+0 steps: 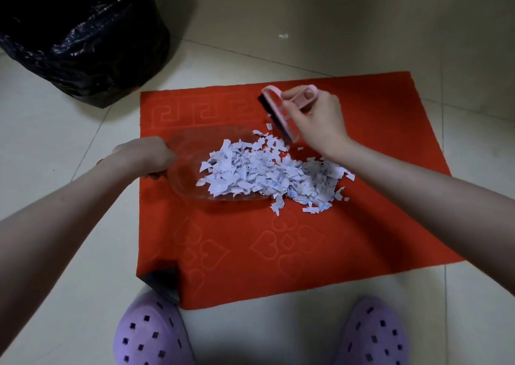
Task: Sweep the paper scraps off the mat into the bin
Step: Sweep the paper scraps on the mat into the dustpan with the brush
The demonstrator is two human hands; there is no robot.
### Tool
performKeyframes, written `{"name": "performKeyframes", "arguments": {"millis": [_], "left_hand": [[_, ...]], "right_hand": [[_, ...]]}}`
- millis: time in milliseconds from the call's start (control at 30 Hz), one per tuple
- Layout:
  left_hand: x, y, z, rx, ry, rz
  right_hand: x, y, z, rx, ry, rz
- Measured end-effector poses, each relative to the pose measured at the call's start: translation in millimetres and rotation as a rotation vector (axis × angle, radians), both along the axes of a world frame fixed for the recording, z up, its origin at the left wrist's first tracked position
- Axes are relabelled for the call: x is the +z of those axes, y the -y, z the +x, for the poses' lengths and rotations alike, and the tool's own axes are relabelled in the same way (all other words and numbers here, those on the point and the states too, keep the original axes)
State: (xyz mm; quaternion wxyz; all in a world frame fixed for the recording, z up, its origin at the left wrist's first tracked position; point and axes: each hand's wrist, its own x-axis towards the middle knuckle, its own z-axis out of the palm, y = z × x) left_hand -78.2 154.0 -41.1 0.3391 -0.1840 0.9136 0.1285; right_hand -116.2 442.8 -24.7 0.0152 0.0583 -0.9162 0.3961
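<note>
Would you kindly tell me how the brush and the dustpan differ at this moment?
The brush is pink with dark bristles; the dustpan is clear. The right hand holds the brush tilted beside the paper scraps; the left hand holds the dustpan low on the mat, scraps inside it. Both are hand-held over the mat.

I see the paper scraps (264,172) as a loose heap of small white torn bits, some with faint blue print, near the middle of the mat (306,253). The heap's left part lies inside a clear dustpan (189,153) resting on the mat; the remainder spills onto the red pile to its right. A pink brush (281,114) with dark bristles tilts at the heap's far edge. The mat is embossed with hearts and its near left corner is folded up. The bin (83,44), lined in black plastic, stands open beyond the mat's far left corner. A single scrap (283,36) lies past the mat.
</note>
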Motion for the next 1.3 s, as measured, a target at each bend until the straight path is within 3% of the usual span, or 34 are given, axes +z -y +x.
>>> {"name": "performKeyframes", "arguments": {"millis": [200, 300, 567, 700, 933, 1133, 1300], "left_hand": [[-0.2, 2.3, -0.4, 0.016, 0.007, 0.010], [-0.4, 1.5, -0.9, 0.021, 0.004, -0.001], [-1.4, 1.5, 0.3, 0.019, 0.017, 0.001], [6.0, -1.6, -2.3, -0.004, 0.006, -0.021], [10.8, -4.7, -3.8, -0.014, -0.002, -0.041], [10.3, -4.9, -1.7, -0.008, 0.030, -0.040], [9.1, -4.0, 0.2, 0.006, 0.027, -0.034]], "right_hand": [[-20.3, -0.4, -8.1, 0.151, 0.026, 0.318], [-26.7, 2.0, 5.4, 0.238, 0.053, 0.376], [-21.3, -10.0, 40.2, 0.319, 0.020, 0.245], [-3.5, -25.3, 26.6, 0.193, -0.004, 0.116], [-22.6, -23.3, -19.1, 0.063, -0.007, 0.300], [-30.2, 2.5, 6.1, 0.196, 0.040, 0.327], [-23.6, 14.3, 26.3, 0.215, 0.063, 0.111]]}}
